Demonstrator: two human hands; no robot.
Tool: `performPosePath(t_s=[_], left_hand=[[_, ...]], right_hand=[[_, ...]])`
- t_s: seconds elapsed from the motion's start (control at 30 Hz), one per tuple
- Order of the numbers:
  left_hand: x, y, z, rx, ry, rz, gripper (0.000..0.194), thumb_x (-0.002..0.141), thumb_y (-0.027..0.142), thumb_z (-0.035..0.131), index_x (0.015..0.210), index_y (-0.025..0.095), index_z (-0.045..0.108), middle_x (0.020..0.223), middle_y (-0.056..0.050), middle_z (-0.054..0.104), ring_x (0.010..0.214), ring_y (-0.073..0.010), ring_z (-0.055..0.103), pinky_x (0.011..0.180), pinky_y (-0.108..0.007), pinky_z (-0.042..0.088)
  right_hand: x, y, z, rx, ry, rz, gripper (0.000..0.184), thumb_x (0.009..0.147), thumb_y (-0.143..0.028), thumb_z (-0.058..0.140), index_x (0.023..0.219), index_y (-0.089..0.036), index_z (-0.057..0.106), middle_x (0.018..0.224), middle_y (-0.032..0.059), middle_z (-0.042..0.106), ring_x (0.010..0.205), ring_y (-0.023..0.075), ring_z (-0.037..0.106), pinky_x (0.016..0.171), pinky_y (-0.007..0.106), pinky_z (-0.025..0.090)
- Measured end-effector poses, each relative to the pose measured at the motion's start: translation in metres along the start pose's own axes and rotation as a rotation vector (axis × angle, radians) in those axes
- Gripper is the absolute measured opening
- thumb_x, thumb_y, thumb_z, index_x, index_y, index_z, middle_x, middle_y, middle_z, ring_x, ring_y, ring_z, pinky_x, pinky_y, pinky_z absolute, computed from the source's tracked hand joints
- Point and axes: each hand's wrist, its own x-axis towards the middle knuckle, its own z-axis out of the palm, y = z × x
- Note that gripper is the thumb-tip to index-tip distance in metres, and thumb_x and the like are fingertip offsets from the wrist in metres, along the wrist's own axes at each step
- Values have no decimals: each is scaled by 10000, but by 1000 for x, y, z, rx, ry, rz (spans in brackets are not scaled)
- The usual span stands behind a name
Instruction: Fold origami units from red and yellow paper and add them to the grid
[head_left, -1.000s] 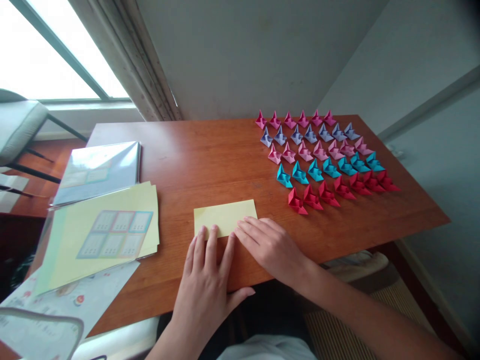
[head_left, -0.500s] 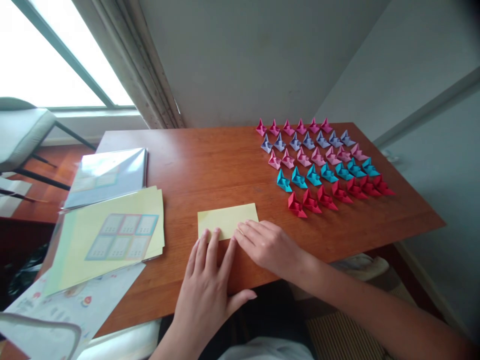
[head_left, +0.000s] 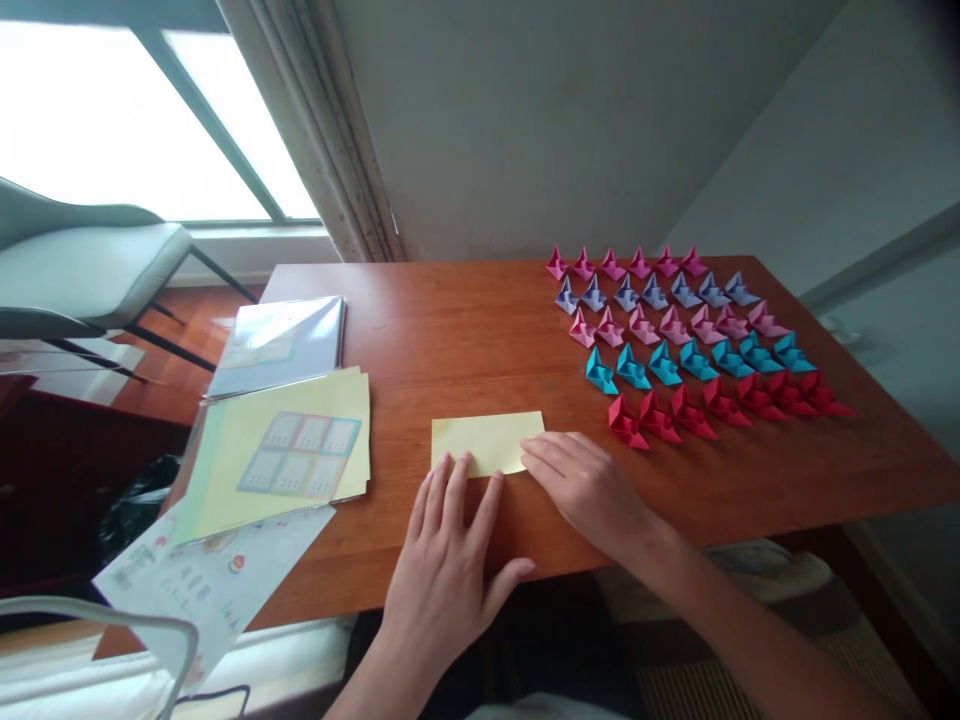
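A pale yellow sheet of paper (head_left: 487, 435), rectangular and seemingly folded, lies flat on the wooden table in front of me. My left hand (head_left: 454, 545) is open, palm down, its fingers spread with several fingertips resting on the paper's near edge. At the paper's right end, my right hand (head_left: 589, 485) has its fingers pressed together on the near corner, where the edge looks slightly raised. The undersides of both hands are hidden.
Rows of small folded paper boats stand at right: red (head_left: 694, 412), turquoise (head_left: 696, 360), pink (head_left: 675, 325), purple (head_left: 655, 291) and magenta (head_left: 639, 263). Left are yellow sheets (head_left: 217, 480), a clear-wrapped pack (head_left: 289, 320) and a printed sheet (head_left: 255, 570). A chair (head_left: 112, 270) stands beyond.
My right hand has slid along the near edge to the paper's right end. The left hand stays on the paper. The camera view has turned somewhat left.
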Motion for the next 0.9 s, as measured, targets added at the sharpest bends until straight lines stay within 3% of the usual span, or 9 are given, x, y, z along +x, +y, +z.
performPosePath(t_s=[0.17,0.27,0.4,0.53,0.67,0.8,0.9], left_hand=[[1,4,-2,-99,29,-110,584,914,359,630,1456,178,507,1609,-218,306,1500,-422,280,1139,-577,398],[4,2,-5,-200,92,-185,443,919,213,608,1361,212,588,1558,-184,350,1472,-383,326,1116,-553,435],[14,-5,-12,-265,209,-217,316,899,144,623,1201,212,687,1391,-162,474,1319,-341,464,1050,-518,480],[29,-16,-16,-159,343,-198,214,896,160,643,1071,223,750,1104,-133,585,1068,-298,560,919,-477,514],[41,-28,-12,-290,211,-140,167,931,241,630,1057,210,736,802,-42,631,752,-189,580,717,-330,510],[47,-35,-4,-574,170,-157,206,939,281,641,1120,205,702,958,-52,706,823,-169,662,745,-281,530],[48,-37,-3,-680,170,-157,144,926,273,660,1037,194,708,995,-57,705,827,-155,688,757,-255,538]], right_hand=[[-6,-12,4,211,64,127,163,960,-83,554,1024,-172,675,1100,82,754,1037,247,688,919,413,537],[-7,-23,5,381,143,221,129,942,-94,593,979,-203,651,1068,60,754,1009,216,693,905,386,536],[-7,-35,4,556,260,359,120,935,-110,619,950,-227,643,980,33,754,941,189,696,860,343,546],[-1,-41,5,601,351,450,98,939,-160,630,942,-245,679,874,18,742,837,182,701,778,311,556],[8,-39,10,606,408,532,75,929,-230,654,981,-258,700,891,26,757,826,196,721,767,311,578],[15,-31,17,684,424,649,201,894,-315,708,1090,-271,704,1026,35,784,871,206,748,806,320,602],[18,-26,23,761,414,694,218,875,-339,727,1079,-262,717,1060,38,786,903,211,756,804,311,608]])
